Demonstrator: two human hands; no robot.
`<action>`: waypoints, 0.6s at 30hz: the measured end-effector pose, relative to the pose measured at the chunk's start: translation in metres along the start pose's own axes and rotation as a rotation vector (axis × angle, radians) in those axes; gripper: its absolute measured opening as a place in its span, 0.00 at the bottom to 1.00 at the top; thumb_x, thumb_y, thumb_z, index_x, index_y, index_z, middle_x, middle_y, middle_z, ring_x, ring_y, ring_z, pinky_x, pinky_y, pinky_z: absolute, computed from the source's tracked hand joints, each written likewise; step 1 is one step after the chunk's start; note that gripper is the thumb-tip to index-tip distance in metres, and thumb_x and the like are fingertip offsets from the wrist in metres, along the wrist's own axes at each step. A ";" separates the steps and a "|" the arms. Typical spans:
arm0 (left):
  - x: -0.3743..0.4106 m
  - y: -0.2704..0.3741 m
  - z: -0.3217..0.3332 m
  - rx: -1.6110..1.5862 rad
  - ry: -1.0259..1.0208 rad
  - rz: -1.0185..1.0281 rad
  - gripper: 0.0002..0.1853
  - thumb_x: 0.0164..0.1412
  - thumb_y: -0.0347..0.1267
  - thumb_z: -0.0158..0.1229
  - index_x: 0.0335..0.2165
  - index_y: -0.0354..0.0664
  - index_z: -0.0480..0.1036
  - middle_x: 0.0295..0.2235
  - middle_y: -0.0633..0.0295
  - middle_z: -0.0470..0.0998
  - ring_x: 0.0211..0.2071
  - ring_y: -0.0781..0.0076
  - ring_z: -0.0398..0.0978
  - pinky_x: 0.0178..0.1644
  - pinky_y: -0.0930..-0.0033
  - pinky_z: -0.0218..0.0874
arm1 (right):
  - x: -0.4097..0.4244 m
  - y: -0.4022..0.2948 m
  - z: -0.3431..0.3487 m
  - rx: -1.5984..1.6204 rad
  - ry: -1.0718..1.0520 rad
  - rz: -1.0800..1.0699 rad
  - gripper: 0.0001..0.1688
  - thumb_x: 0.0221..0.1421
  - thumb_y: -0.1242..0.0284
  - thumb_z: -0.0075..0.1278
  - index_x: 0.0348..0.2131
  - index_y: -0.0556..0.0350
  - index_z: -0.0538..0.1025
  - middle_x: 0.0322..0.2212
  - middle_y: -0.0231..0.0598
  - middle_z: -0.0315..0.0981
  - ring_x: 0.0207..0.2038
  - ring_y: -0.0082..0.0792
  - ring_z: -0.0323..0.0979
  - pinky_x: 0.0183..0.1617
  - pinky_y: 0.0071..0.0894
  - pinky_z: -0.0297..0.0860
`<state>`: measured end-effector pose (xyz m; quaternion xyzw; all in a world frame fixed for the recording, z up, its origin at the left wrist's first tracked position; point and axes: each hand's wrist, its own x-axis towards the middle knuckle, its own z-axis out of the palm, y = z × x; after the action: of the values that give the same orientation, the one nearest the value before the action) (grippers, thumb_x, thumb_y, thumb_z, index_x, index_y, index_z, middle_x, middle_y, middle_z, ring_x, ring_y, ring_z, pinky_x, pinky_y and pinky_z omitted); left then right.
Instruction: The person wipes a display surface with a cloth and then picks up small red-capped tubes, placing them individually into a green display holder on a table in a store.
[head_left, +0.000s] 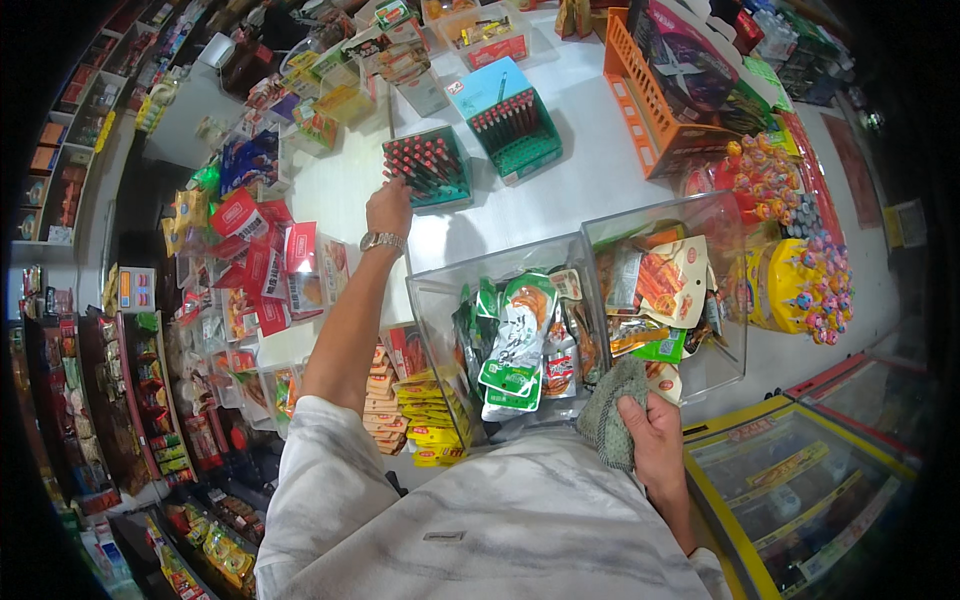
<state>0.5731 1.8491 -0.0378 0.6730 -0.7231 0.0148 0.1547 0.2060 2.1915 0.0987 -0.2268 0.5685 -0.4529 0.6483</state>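
Note:
My left hand (389, 208), with a metal watch (382, 240) on its wrist, is at the near left corner of a green box (448, 196) of red-capped pens (424, 161). Its fingertips are partly hidden, so I cannot tell if they grip the box or a pen. Behind it to the right stands a second pen box (517, 124), its light-blue lid panel raised and its front rows of holes bare. Close to my body, my right hand (652, 435) holds a folded grey-green cloth (619, 420) beside the clear bins.
Two clear plastic bins (499, 259) of packaged snacks stand at the counter's near edge. An orange plastic basket (637, 112) and lollipop displays (787, 289) are on the right. Red snack packets (262, 262) crowd the left. A glass-topped freezer (795, 480) stands at lower right.

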 end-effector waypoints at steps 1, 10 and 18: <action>0.004 -0.001 0.001 -0.002 0.023 0.032 0.08 0.60 0.34 0.55 0.34 0.42 0.76 0.27 0.48 0.79 0.31 0.48 0.79 0.37 0.49 0.69 | 0.000 0.001 0.000 0.000 -0.006 0.004 0.14 0.65 0.68 0.50 0.39 0.64 0.76 0.30 0.27 0.75 0.31 0.15 0.68 0.36 0.19 0.67; 0.025 0.005 -0.003 0.175 -0.118 0.070 0.05 0.58 0.31 0.55 0.32 0.43 0.76 0.29 0.50 0.78 0.32 0.50 0.78 0.37 0.51 0.70 | 0.002 0.000 0.002 0.015 0.000 0.026 0.13 0.65 0.69 0.50 0.39 0.64 0.75 0.30 0.27 0.75 0.31 0.15 0.68 0.36 0.19 0.67; 0.020 0.013 -0.002 0.000 0.157 0.086 0.04 0.57 0.29 0.55 0.31 0.41 0.75 0.29 0.51 0.76 0.33 0.51 0.76 0.37 0.52 0.69 | 0.004 0.004 -0.001 -0.078 0.011 0.030 0.15 0.65 0.67 0.51 0.37 0.65 0.75 0.28 0.26 0.74 0.30 0.15 0.66 0.35 0.20 0.66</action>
<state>0.5601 1.8314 -0.0287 0.6381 -0.7370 0.0742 0.2100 0.2058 2.1903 0.0931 -0.2411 0.5926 -0.4218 0.6424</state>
